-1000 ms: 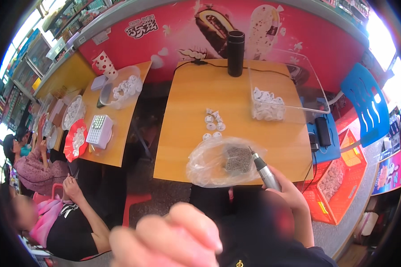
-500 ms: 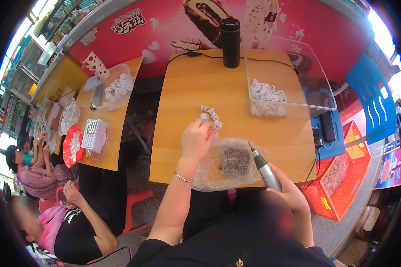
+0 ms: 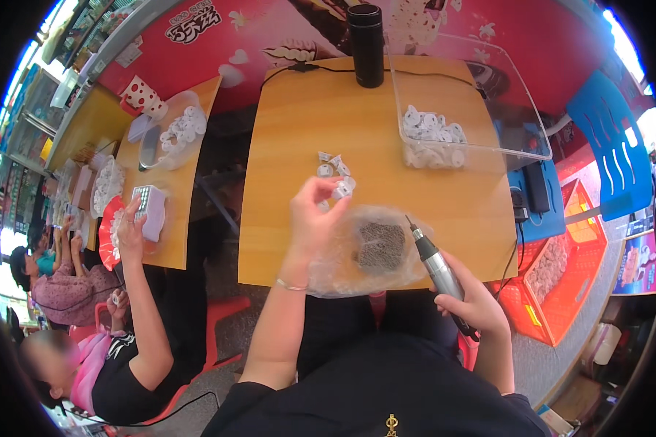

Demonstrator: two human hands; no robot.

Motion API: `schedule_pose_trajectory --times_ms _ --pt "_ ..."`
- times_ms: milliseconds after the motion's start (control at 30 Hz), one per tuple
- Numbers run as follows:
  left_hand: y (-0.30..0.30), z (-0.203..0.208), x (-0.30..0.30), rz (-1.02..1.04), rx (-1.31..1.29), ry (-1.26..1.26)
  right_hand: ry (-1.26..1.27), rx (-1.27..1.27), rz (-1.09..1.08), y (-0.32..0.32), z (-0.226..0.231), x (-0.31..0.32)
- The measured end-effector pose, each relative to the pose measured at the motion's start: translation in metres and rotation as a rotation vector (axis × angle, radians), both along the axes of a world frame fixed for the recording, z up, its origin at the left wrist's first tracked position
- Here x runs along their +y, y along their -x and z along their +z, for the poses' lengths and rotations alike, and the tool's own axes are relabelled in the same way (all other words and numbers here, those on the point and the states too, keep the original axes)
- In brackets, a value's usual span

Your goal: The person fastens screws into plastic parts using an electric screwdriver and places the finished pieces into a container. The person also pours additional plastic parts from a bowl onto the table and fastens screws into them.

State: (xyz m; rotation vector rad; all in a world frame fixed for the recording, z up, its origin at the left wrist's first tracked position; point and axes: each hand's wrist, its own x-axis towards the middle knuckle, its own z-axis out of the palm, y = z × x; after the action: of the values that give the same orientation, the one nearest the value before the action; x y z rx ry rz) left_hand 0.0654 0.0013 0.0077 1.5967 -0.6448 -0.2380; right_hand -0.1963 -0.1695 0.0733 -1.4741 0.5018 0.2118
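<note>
My left hand pinches a small white plastic part between thumb and fingertips, over the table. Just beyond it lies a little cluster of similar white parts. In my right hand is a silver electric screwdriver, its thin bit pointing up and to the left. Between my hands, near the table's front edge, a clear plastic bag lies spread open under a heap of small grey screws. The screws are too small to make out singly.
A clear bin with white parts stands at the right of the wooden table. Behind stands a black thermos. An orange crate and blue chair are rightward. Left, a co-worker's hand reaches toward a white box.
My left hand has lifted one white part off the cluster and drawn it nearer. The screwdriver stays in my right hand. The co-worker has stretched an arm out to the white box.
</note>
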Motion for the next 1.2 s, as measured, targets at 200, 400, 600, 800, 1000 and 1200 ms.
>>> schedule_pose_trajectory --times_ms 200,400,600,800,1000,1200 --pt "0.035 0.021 0.020 -0.419 0.966 0.591 -0.020 -0.015 0.010 0.003 0.001 -0.003" --pt "0.070 0.003 0.002 -0.280 -0.206 -0.461 -0.024 -0.021 0.030 0.005 -0.005 0.000" --pt "0.077 -0.013 -0.006 -0.212 -0.560 -0.533 -0.030 -0.030 0.065 0.003 -0.003 0.000" --pt "0.069 -0.005 -0.003 -0.221 -0.164 -0.388 -0.043 -0.046 0.085 0.004 -0.002 0.001" --pt "0.062 -0.016 0.006 -0.241 0.195 -0.215 -0.044 -0.028 0.119 0.005 -0.004 0.002" --pt "0.061 -0.012 0.006 -0.235 0.062 -0.277 0.060 -0.115 0.168 0.009 -0.010 0.002"
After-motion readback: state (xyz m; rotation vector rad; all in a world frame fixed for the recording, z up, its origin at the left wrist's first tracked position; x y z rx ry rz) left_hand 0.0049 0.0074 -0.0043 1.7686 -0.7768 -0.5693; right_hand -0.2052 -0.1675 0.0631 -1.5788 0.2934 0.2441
